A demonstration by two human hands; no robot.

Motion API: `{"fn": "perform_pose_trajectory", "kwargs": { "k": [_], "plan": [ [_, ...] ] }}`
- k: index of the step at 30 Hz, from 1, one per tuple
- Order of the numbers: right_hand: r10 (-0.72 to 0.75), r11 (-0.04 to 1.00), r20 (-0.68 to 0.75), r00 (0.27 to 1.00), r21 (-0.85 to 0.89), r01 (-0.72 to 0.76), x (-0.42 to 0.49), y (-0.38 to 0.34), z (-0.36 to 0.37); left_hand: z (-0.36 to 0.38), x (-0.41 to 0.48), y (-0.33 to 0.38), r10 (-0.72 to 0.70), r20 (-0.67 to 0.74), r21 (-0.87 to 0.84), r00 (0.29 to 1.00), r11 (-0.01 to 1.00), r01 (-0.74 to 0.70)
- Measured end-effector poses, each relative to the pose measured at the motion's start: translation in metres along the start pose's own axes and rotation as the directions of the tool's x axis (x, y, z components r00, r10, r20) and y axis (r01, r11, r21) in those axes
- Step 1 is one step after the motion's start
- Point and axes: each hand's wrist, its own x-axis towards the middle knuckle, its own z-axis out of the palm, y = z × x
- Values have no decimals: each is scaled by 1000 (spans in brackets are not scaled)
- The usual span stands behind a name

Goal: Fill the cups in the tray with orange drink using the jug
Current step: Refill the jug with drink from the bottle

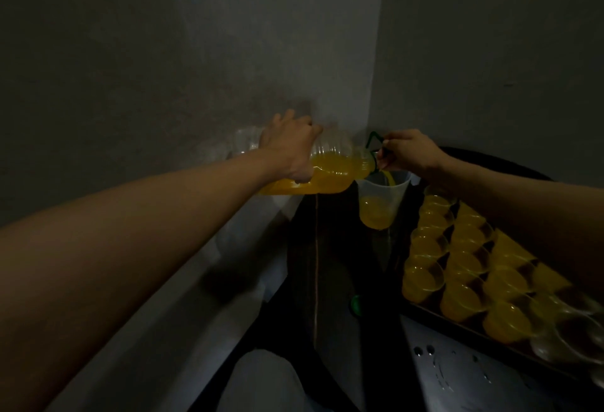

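L hand (291, 146) wrapped round body of big bottle (330, 169), tipped near flat. R hand (408, 153) pinching green handle (372, 140) at neck. Orange stream dropping into jug (380, 202), low fill, standing just left of tray (457, 323). Most cups (457, 267) full, nearest empty cups (575, 333) waiting. Rec: keep mouth over jug centre, tilt slow, no glugging, stop well under rim.
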Motion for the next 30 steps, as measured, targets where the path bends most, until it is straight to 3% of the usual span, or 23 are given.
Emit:
{"fn": "perform_pose_trajectory", "kwargs": {
  "k": [30],
  "plan": [
    [-19,998,14,1000,53,19,7,5,-1,-18,3,-5,73,-57,115,996,991,-66]
  ]
}}
